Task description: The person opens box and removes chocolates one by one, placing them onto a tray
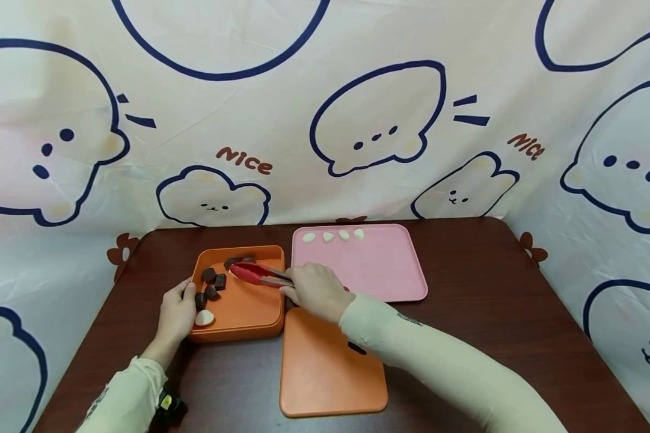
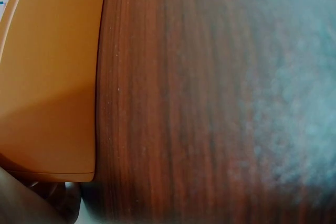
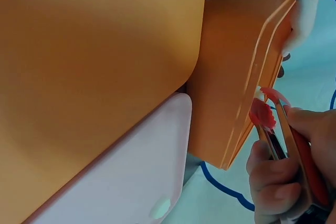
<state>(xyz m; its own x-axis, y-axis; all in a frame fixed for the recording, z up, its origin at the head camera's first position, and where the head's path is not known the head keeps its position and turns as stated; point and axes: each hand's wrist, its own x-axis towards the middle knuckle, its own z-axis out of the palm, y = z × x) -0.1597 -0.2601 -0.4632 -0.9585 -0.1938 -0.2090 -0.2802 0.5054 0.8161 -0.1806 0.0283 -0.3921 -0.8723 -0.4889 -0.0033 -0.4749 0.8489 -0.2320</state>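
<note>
Fingers of your right hand (image 1: 316, 290) were curled round the handles of the red tongs (image 1: 257, 274), and the right wrist view showed the same grasp, with fingers (image 3: 270, 174) wrapped over the metal arms. The red tips reached out over the middle of the orange box (image 1: 243, 310), toward its far edge, where a white piece seemed to sit between them; the pictures did not show plainly whether the tips were pressed together.

Your left hand (image 1: 177, 313) rested against the box's left wall, fingers fairly straight and lying along the rim rather than wrapped round it. Inside the box, several dark brown chunks (image 1: 213, 281) lay near the left and far sides, and one white garlic clove (image 1: 204, 318) sat at the near left corner, just beside your left fingers.

That box stood on the dark wooden table (image 1: 492, 313), toward its left half. Touching the box's right wall at the near side lay a flat orange lid (image 1: 330, 373), reaching toward the table's near edge. Beyond it, just right of the box, lay the pink tray (image 1: 379, 270), and four white cloves (image 1: 332, 236) stood in a row along its far edge, near the far left corner. Your right forearm crossed over the tray's near left corner and the lid's far edge.
</note>
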